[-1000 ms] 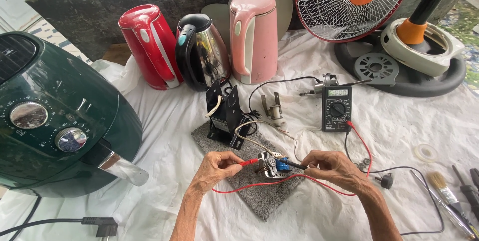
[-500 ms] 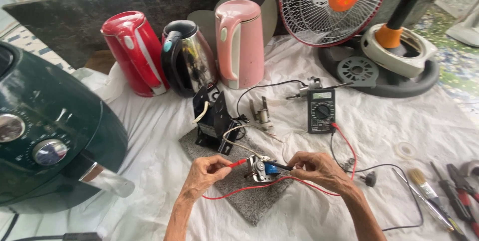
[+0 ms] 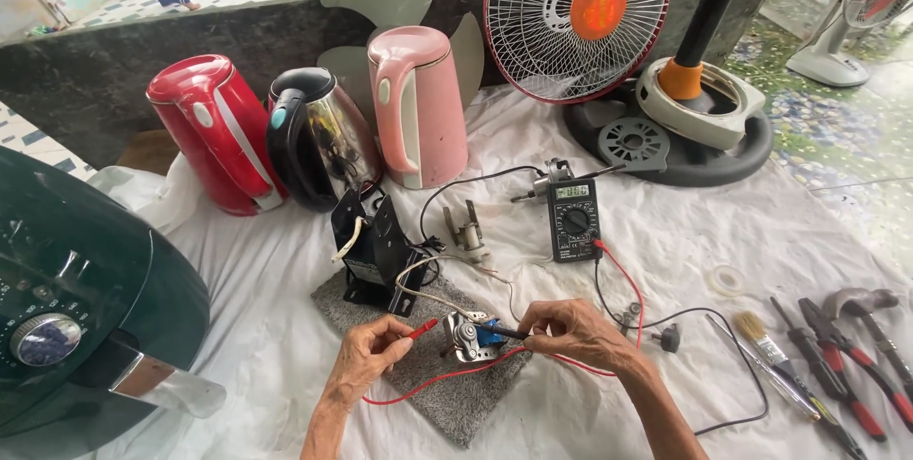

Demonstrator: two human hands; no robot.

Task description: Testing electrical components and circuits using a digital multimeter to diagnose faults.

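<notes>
Head cam: left hand pinches red probe, right hand pinches black probe, both on small motor at 6 o'clock of multimeter. Motor looks rigid, light; hold by frame.

the small motor lies on a stone slab at the middle of the cloth-covered tabletop. the left hand sits at its 9 o'clock with a probe, the right hand at its 3 o'clock with another probe. a transformer stands at 11 o'clock on the slab's far corner. the multimeter lies at 1 o'clock. three kettles line up at 11 to 12 o'clock, behind the transformer. a fan base sits at 2 o'clock, the fan grille behind it. a brush, pliers and a hammer lie at 3 o'clock. an air fryer stands at 9 o'clock.
</notes>
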